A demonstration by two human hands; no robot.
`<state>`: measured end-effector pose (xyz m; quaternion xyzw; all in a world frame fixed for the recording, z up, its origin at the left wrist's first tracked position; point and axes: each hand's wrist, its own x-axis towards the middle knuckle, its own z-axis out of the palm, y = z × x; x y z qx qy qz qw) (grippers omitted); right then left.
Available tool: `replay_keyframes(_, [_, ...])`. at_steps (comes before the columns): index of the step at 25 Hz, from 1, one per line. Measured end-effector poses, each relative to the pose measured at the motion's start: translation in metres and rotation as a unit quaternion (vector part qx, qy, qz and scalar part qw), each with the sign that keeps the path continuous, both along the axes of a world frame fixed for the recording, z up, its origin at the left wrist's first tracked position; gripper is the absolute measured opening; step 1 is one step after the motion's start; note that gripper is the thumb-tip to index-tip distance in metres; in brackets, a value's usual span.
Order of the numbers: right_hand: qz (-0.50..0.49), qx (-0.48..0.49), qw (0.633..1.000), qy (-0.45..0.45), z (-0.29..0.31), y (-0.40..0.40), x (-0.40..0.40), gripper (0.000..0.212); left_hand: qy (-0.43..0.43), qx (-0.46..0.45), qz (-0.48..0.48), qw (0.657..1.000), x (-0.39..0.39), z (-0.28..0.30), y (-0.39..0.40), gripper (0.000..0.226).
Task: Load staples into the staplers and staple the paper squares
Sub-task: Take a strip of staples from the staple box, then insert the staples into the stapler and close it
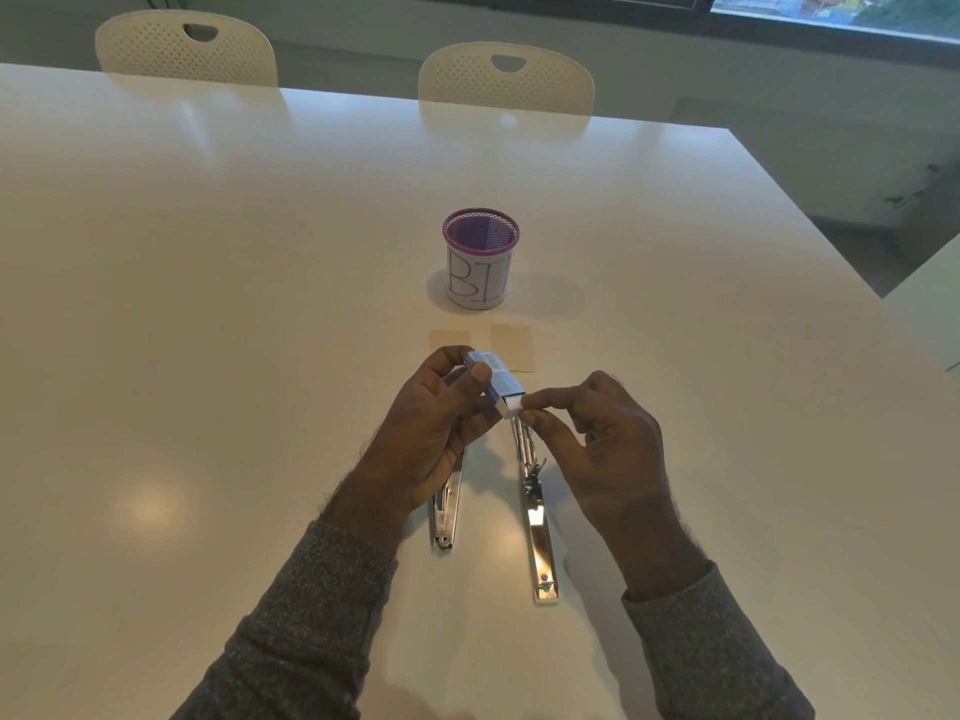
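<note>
Left hand grips staple box; right hand pinches its white inner tray. Risk: a hard tug spills staples over the open staplers on tabletop.

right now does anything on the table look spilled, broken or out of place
Nothing stands out. Both staplers lie swung open on the table, as loading needs. Two paper squares lie flat near the mesh cup. No loose staples show; the hands hold the staple box.
</note>
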<state>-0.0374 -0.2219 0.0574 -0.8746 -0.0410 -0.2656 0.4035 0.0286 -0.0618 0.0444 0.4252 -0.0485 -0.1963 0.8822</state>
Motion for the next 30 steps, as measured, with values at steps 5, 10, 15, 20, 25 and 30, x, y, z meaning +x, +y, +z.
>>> replay_keyframes(5, [-0.008,-0.026,0.999,0.034,0.002,-0.001,0.000,0.012,-0.028,0.044,-0.038,0.998,-0.001,0.000,0.002,0.029])
replay_keyframes(10, [0.028,-0.018,0.997,0.076,0.004,-0.006,0.000,0.045,-0.043,0.055,-0.100,0.993,-0.003,0.002,0.004,0.037])
replay_keyframes(15, [0.181,0.071,0.961,0.195,0.007,-0.019,-0.001,0.061,-0.031,0.077,-0.158,0.984,-0.005,0.004,0.004,0.043])
replay_keyframes(20, [0.093,0.030,0.989,0.108,0.006,-0.042,-0.001,0.055,-0.036,0.075,-0.136,0.987,-0.008,0.005,-0.001,0.050])
replay_keyframes(25, [-0.149,-0.124,0.956,0.220,-0.019,-0.087,0.008,0.055,-0.080,0.159,0.028,0.984,-0.010,0.006,-0.008,0.026])
replay_keyframes(30, [-0.173,-0.084,0.952,0.237,-0.029,-0.088,0.016,0.050,-0.121,0.335,0.101,0.929,-0.017,0.007,-0.012,0.025])
